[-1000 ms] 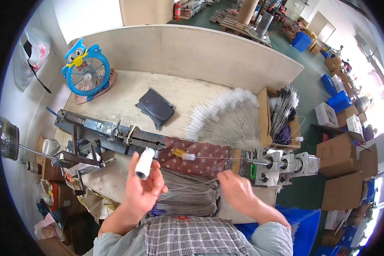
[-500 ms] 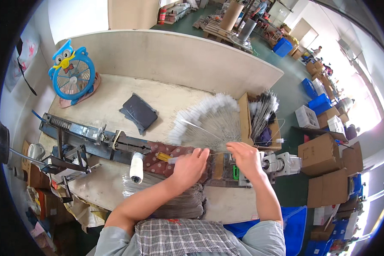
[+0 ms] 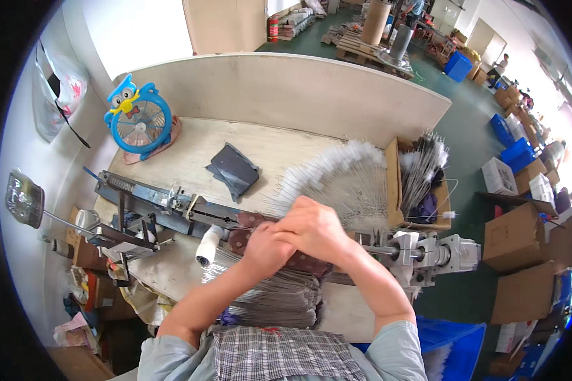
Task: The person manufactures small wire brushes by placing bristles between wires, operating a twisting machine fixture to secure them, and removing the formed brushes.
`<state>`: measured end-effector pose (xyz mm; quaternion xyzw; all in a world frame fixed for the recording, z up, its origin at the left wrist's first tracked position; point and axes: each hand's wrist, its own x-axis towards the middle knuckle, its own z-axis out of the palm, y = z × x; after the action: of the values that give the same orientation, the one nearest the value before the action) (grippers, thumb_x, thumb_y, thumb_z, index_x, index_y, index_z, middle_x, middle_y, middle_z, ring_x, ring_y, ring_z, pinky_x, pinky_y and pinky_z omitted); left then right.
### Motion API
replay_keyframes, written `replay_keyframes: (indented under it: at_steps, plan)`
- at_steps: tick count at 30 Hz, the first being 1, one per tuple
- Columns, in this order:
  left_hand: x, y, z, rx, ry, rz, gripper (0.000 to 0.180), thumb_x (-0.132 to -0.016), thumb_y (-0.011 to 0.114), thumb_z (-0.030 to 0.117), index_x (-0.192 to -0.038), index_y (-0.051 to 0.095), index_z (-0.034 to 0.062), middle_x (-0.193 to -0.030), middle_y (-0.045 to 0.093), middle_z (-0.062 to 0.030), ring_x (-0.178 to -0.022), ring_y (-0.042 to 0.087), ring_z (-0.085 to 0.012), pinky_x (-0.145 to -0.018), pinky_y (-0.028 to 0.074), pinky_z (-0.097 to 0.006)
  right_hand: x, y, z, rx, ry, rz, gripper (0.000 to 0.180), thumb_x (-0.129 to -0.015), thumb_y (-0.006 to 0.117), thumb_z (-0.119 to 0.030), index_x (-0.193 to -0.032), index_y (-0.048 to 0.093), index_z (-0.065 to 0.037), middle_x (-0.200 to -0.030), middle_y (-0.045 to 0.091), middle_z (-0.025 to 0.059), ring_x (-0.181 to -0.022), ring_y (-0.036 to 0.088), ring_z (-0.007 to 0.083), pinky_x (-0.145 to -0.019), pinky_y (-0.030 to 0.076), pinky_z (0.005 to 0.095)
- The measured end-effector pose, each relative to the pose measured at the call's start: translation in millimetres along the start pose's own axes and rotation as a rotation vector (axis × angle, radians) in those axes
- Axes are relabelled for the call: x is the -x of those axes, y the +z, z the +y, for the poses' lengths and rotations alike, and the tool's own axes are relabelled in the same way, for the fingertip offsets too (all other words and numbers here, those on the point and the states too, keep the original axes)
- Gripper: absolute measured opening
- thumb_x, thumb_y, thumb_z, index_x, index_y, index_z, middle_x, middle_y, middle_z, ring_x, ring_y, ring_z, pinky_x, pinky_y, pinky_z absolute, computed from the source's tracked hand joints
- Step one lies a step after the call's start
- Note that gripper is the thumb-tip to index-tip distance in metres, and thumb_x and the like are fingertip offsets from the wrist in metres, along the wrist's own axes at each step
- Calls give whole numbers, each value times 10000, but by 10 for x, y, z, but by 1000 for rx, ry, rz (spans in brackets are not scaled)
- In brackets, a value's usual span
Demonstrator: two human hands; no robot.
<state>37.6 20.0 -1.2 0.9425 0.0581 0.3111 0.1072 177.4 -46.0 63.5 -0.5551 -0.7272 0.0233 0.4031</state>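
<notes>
My left hand (image 3: 270, 249) and my right hand (image 3: 318, 230) meet over a dark red polka-dot cloth (image 3: 240, 238) on the bench. The right hand's fingers lie over the left hand's. Both are closed, and what they hold, if anything, is hidden. Just beyond them, thin wire brushes with white tufted ends (image 3: 343, 178) lie spread in a fan. Nearer to me rests a thick stack of thin metal wires (image 3: 273, 295). A white roll (image 3: 208, 246) stands left of my left hand.
A long metal rail fixture (image 3: 152, 206) runs left of my hands; a motor-driven shaft (image 3: 426, 252) is at the right. A cardboard box (image 3: 394, 184) holds more wire brushes. A blue toy-shaped fan (image 3: 141, 124) and a dark flat pad (image 3: 234, 171) sit farther back. A blue bin (image 3: 464, 343) stands at lower right.
My right hand has moved left from the shaft side and now overlaps my left hand. The yellow-handled item by my left hand no longer shows. The whole view has shifted slightly.
</notes>
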Motion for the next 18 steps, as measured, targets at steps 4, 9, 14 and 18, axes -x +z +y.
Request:
replay_keyframes:
  at_steps: [4, 9, 14, 18]
  plan:
    - [629, -399, 251, 353, -527, -46, 120, -834, 635, 144, -848, 669, 29, -765, 654, -84, -696, 633, -214, -633, 499, -327, -183, 386, -61, 56, 51, -124, 103, -722, 678, -225, -705, 677, -123, -669, 613, 7, -746, 555, 214, -636, 480, 354]
    - [864, -732, 127, 1138, -1296, 288, 234, -891, 610, 174, -884, 654, -55, -770, 661, -111, -653, 616, -175, -609, 498, -284, -280, 658, -137, 161, 119, -169, 108, -729, 664, -216, -717, 667, -110, -696, 625, 5, -795, 554, 224, -670, 478, 362]
    - [741, -771, -41, 1541, -1288, 352, 384, -876, 599, 338, -818, 659, -37, -742, 661, -109, -614, 605, -169, -584, 488, -293, -309, 676, -184, 181, 162, -198, 103, -725, 661, -205, -712, 664, -103, -704, 628, 5, -792, 557, 226, -679, 479, 359]
    - [719, -572, -148, 357, -1151, -273, 559, -753, 658, 557, -645, 678, 9, -607, 647, -96, -545, 609, -225, -543, 478, -326, -341, 673, -237, 205, 189, -189, 100, -718, 661, -198, -708, 660, -98, -707, 628, 9, -790, 561, 225, -688, 479, 354]
